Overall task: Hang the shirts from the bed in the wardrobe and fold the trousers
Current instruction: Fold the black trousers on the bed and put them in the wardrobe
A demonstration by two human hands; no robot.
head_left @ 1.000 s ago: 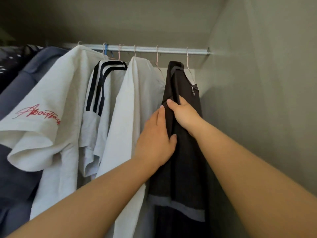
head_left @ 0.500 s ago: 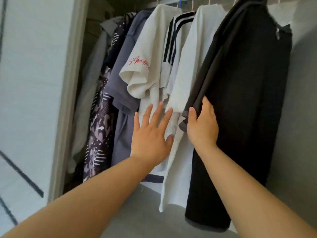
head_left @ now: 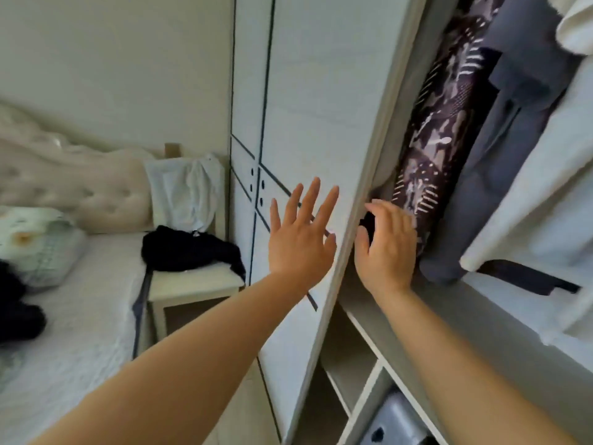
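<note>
Beside wardrobe door [head_left: 305, 107], garment [head_left: 189, 248] on chair [head_left: 192, 289]

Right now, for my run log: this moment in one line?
left hand: open, before wardrobe door | right hand: open, by patterned shirt | black garment: on bedside stand

Wardrobe door [head_left: 321, 123]: white board with a matt, faintly grained finish crossed by thin dark lines; the shelf divider [head_left: 367, 396] below it is the same smooth matt white. Hanging inside are a patterned garment [head_left: 433, 139] of thin, dark printed cloth, a grey-blue shirt [head_left: 500, 155] of soft matt cloth and a white shirt [head_left: 529, 213] of heavier matt cloth. The headboard [head_left: 80, 184] is pale buttoned upholstery with a slight sheen, the bed cover [head_left: 80, 332] is white cloth with a rough raised texture, and the black garment [head_left: 189, 248] is limp matt cloth.
</note>
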